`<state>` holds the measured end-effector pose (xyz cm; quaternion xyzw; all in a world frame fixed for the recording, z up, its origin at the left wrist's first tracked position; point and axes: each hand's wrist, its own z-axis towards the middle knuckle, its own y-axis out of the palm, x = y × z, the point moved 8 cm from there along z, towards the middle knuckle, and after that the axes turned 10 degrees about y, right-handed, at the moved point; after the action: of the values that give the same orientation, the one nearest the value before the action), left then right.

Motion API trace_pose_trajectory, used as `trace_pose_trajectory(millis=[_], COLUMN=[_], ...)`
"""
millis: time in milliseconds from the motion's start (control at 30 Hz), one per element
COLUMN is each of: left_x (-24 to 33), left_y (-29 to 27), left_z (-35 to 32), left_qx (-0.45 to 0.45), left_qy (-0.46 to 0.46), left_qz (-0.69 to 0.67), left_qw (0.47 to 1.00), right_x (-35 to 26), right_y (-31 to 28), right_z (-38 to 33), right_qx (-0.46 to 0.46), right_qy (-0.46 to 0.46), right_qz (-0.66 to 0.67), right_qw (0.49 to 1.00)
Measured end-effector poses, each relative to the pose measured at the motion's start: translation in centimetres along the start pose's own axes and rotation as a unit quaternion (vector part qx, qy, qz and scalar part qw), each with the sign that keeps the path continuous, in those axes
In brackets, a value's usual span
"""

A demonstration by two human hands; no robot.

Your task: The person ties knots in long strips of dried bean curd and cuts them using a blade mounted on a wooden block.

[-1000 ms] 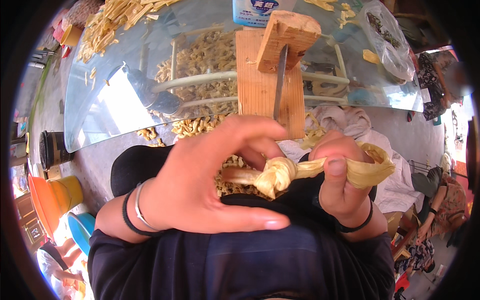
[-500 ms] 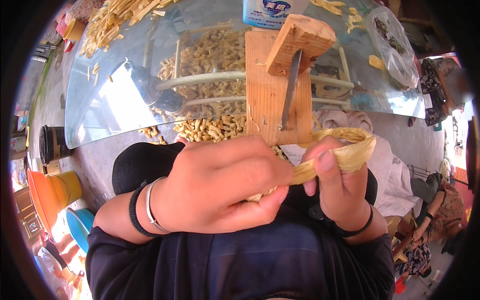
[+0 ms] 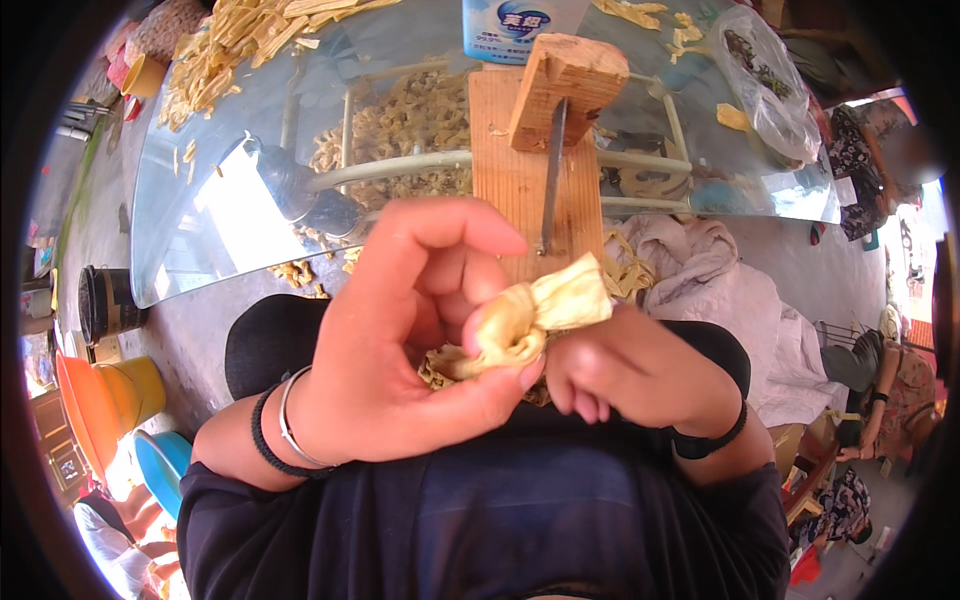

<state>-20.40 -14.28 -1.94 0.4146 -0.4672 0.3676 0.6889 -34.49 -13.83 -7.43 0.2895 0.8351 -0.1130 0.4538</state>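
Observation:
A pale yellow, flat, leathery strip (image 3: 510,325), tied into a knot with a flared end, is pinched between the thumb and fingers of my left hand (image 3: 390,330). Close against the knot's right side is my right hand (image 3: 640,370), its fingers curled and slightly blurred; whether anything is in them is hidden. Beyond my hands, a wooden board (image 3: 535,200) reaches over the table edge toward me. On it stands a wooden block (image 3: 570,85) with a narrow metal blade (image 3: 553,185) slanting down to the board.
A glass table (image 3: 400,110) carries a heap of yellow strips (image 3: 215,65), a clear plastic bag (image 3: 770,95) and a blue-white package (image 3: 515,30). Many knotted pieces (image 3: 390,115) show through the glass. Pale cloth (image 3: 720,290) lies right; an orange basin (image 3: 85,400) stands left. Other people sit at the right.
The strip's loop has been drawn into a small knot, now in my left fingers. My right hand has turned over and moved down and left, off the loop. The view shifted slightly.

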Motion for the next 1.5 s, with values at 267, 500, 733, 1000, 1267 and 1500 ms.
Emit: trace_pose_trajectory(millis=[267,500,733,1000,1267,1500], left_x=[-1.3,-1.6,-2.2,0.0,-0.3,-1.1], left_y=[0.0,-4.3,-4.2,-1.8,1.8,0.9], left_z=[1.3,4.4,4.5,2.2,1.4,0.6], left_qx=[-0.056,0.072,0.060,0.051,-0.007,-0.152], left_qy=[-0.035,0.039,0.040,0.073,0.003,-0.101], left_qz=[0.312,0.346,0.442,0.179,0.045,0.172], left_qw=[0.948,0.935,0.894,0.980,0.999,0.968], right_x=[-4.9,-5.5,-5.3,-7.2,-6.3,-5.8], right_y=[-4.2,-8.5,-7.8,-2.8,-1.3,-4.7], right_z=[-1.6,-0.2,0.6,-3.5,-2.9,-3.9], right_qx=[0.351,0.460,0.475,0.359,0.311,0.119], right_qy=[-0.241,-0.256,-0.220,-0.400,-0.375,-0.307], right_qz=[-0.098,-0.025,-0.200,-0.275,-0.037,0.217], right_qw=[0.899,0.850,0.828,0.797,0.872,0.919])
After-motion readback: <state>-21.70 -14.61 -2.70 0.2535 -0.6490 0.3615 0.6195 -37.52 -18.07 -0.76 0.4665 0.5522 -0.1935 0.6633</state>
